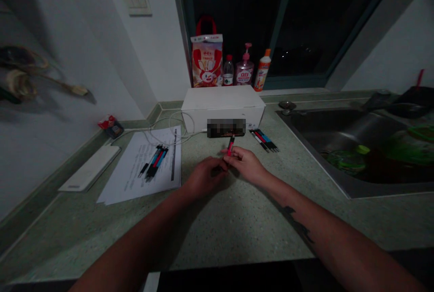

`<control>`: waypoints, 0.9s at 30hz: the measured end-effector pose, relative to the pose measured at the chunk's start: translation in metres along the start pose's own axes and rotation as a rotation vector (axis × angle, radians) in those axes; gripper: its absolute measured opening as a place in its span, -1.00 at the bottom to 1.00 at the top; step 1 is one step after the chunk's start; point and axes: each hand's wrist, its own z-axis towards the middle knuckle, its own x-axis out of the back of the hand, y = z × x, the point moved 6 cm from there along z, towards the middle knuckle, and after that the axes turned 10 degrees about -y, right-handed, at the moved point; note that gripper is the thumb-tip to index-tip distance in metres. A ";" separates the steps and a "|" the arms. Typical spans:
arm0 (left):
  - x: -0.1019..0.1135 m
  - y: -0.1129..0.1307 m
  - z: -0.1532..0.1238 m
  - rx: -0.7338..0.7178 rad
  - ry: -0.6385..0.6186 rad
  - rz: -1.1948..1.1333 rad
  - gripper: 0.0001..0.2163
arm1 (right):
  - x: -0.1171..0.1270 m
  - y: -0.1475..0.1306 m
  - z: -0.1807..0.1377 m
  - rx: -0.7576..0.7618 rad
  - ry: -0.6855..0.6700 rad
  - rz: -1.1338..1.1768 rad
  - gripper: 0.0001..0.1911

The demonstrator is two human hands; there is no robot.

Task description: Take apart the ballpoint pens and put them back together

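Note:
My right hand (246,164) pinches a red pen (230,145) that points up and away from me. My left hand (205,175) is curled closed against the pen's lower end, its fingers meeting those of the right hand. Both hands hover over the speckled green counter (237,224) in front of a white box (222,105). Several pens (154,162) lie in a bundle on a printed sheet of paper (142,165) to the left. A second group of pens (265,139) lies on the counter to the right of the box.
A steel sink (342,143) with green items fills the right side. A red bag (206,59) and three bottles (244,69) stand on the window ledge behind the box. A flat white device (90,167) and a cable (166,131) lie at the left near the wall.

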 end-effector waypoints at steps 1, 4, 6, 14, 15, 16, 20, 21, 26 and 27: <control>0.001 -0.001 0.000 0.000 0.010 -0.001 -0.85 | 0.007 -0.002 0.000 0.004 0.045 -0.065 -0.63; 0.006 -0.003 0.000 0.022 0.054 0.011 -0.77 | 0.049 -0.016 -0.005 -0.023 0.313 -0.442 -0.65; 0.009 -0.005 0.000 0.029 0.074 0.015 -0.78 | 0.080 -0.023 -0.010 -0.143 0.441 -0.753 -0.63; 0.016 -0.011 0.001 0.003 0.116 0.015 -0.79 | 0.152 0.005 -0.025 -0.598 0.530 -1.131 -0.57; 0.016 -0.011 0.001 -0.008 0.117 0.022 -0.80 | 0.152 0.009 -0.023 -0.587 0.511 -1.130 -0.57; 0.016 -0.012 0.001 -0.013 0.122 0.027 -0.80 | 0.152 0.013 -0.021 -0.571 0.489 -1.127 -0.57; 0.019 -0.014 0.001 0.000 0.148 0.045 -0.81 | 0.153 0.020 -0.019 -0.559 0.479 -1.115 -0.57; 0.020 -0.014 0.002 0.008 0.156 0.055 -0.80 | 0.155 0.021 -0.019 -0.570 0.487 -1.109 -0.57; 0.036 -0.020 0.003 0.149 0.216 0.178 -0.80 | 0.156 0.022 -0.021 -0.586 0.476 -1.098 -0.58; 0.044 -0.022 0.002 0.203 0.239 0.243 -0.79 | 0.154 0.021 -0.021 -0.582 0.479 -1.098 -0.58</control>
